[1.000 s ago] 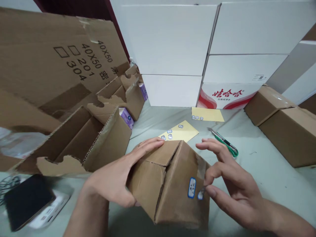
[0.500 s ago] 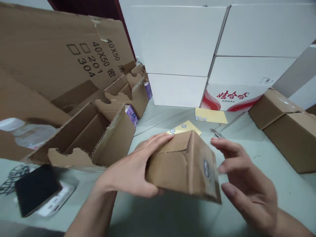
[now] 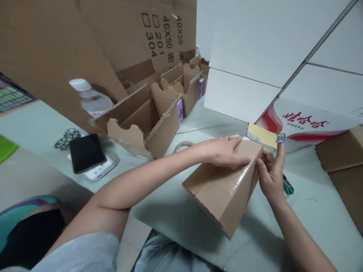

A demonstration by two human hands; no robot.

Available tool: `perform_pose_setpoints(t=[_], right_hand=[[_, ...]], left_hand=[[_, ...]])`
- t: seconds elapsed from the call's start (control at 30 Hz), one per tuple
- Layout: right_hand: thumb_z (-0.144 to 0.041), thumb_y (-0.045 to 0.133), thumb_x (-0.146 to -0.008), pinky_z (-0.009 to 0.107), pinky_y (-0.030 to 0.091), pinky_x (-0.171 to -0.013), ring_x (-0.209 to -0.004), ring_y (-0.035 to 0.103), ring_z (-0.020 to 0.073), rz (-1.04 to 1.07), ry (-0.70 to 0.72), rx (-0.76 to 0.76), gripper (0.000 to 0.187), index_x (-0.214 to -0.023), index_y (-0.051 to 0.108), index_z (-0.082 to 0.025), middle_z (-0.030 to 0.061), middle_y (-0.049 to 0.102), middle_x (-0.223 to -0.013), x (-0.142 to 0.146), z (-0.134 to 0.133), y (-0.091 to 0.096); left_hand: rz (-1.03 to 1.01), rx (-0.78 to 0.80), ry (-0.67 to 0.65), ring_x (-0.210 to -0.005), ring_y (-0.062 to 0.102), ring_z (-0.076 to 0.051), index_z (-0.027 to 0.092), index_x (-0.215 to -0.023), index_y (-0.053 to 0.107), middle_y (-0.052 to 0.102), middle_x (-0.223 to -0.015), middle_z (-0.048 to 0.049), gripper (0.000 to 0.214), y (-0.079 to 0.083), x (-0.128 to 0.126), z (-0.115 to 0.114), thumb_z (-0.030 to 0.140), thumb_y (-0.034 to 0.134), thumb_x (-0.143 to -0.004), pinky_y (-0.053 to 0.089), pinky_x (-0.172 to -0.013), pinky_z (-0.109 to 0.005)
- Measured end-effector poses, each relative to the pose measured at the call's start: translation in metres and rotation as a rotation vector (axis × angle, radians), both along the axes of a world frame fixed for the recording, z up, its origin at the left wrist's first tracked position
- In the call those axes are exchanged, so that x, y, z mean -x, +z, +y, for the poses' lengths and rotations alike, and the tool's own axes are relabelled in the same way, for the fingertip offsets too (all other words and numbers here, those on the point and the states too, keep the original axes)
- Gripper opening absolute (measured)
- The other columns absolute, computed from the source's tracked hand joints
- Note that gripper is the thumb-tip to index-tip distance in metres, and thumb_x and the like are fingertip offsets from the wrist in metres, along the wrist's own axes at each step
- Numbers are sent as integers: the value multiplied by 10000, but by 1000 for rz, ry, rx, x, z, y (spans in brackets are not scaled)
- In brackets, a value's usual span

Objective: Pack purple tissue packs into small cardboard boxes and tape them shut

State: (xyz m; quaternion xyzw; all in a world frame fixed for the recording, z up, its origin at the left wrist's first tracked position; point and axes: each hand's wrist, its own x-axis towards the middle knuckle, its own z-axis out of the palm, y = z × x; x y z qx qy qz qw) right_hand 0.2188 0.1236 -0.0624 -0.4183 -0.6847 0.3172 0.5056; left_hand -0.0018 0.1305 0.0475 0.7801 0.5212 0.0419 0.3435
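A closed brown cardboard box (image 3: 224, 189), with shiny clear tape along it, is tilted above the table. My left hand (image 3: 222, 152) is laid across its upper side, thumb and fingers gripping it. At the box's far right end, my right hand (image 3: 270, 170) holds the edge between thumb and curled fingers. Its index finger points up, with a small blue-edged sticker (image 3: 280, 138) on the tip. Behind that hand lies a yellow sticker sheet (image 3: 262, 136); another sheet is mostly hidden by the box. A green-handled tool (image 3: 288, 187) shows partly beside my right wrist.
Open cardboard boxes (image 3: 164, 132) stand in a row at the left, near a plastic bottle (image 3: 92, 98). A phone (image 3: 86, 153) rests on a white device (image 3: 100, 168). A tape roll (image 3: 183, 146) lies behind my left forearm. White cartons (image 3: 244, 94) form a wall behind.
The view has swung left. The box has been turned, hiding its stickered end. My right hand, apart from the box before, now grips its edge and carries a sticker on its index fingertip.
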Motion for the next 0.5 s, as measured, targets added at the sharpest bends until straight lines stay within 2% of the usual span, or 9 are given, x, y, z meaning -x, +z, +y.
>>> perform_pose_setpoints(t=[0.07,0.13,0.17,0.23,0.27,0.37,0.43,0.5], right_hand=[[-470,583,-968,439,462,-1066,-1197,620,243,1,-26,14,918,-1632,-21,-277,131,596,-1322,-1,2,-6],[-453,615,-953,426,468,-1056,-1194,615,234,5,-41,40,945,-1631,-25,-293,118,602,-1307,-4,0,-10],[-442,632,-944,421,470,-1053,-1197,612,230,11,-45,55,960,-1629,-26,-305,112,602,-1304,-6,-2,-12],[-420,663,-927,416,468,-1056,-1214,603,225,23,-45,83,981,-1626,-20,-333,100,596,-1309,-9,-4,-17],[-418,670,-922,414,468,-1058,-1216,601,221,25,-44,95,978,-1625,-6,-345,94,592,-1317,-11,-5,-19],[-458,657,-920,402,480,-1049,-1182,620,212,49,-72,115,942,-1627,48,-327,88,608,-1307,-9,-7,-21],[-505,641,-917,386,506,-1019,-1152,642,208,83,-104,138,935,-1628,69,-300,85,646,-1262,-4,-8,-20],[-533,629,-913,380,543,-967,-1115,673,211,94,-118,168,897,-1620,135,-286,79,690,-1199,4,-9,-19]], left_hand=[[-75,32,-48,-1528,259,-394,246,-1626,117,78,-1716,-136,997,-7,20,-4,778,450,-852,289,-1206,-552],[-164,68,-106,-1571,102,-401,315,-1621,132,-87,-1724,-64,1061,-22,50,-17,813,550,-782,213,-1236,-584],[-197,94,-137,-1575,30,-415,357,-1614,148,-119,-1721,-38,1126,-32,65,-27,820,638,-711,189,-1235,-614],[-318,125,-194,-1567,-26,-446,362,-1613,158,-124,-1719,-54,1328,-56,90,-51,748,833,-537,199,-1229,-630],[-362,115,-172,-1564,-26,-454,351,-1610,188,-95,-1721,-74,1331,-67,97,-64,693,877,-524,202,-1226,-636],[-479,-9,42,-1575,91,-402,372,-1574,305,23,-1722,-79,1010,-89,95,-95,531,832,-727,251,-1226,-602],[-592,-147,120,-1541,250,-381,366,-1513,436,219,-1680,-91,849,-87,82,-105,530,806,-767,297,-1220,-567],[-681,-354,192,-1448,403,-374,336,-1427,555,445,-1547,-105,752,-74,68,-106,611,779,-763,328,-1201,-562]])
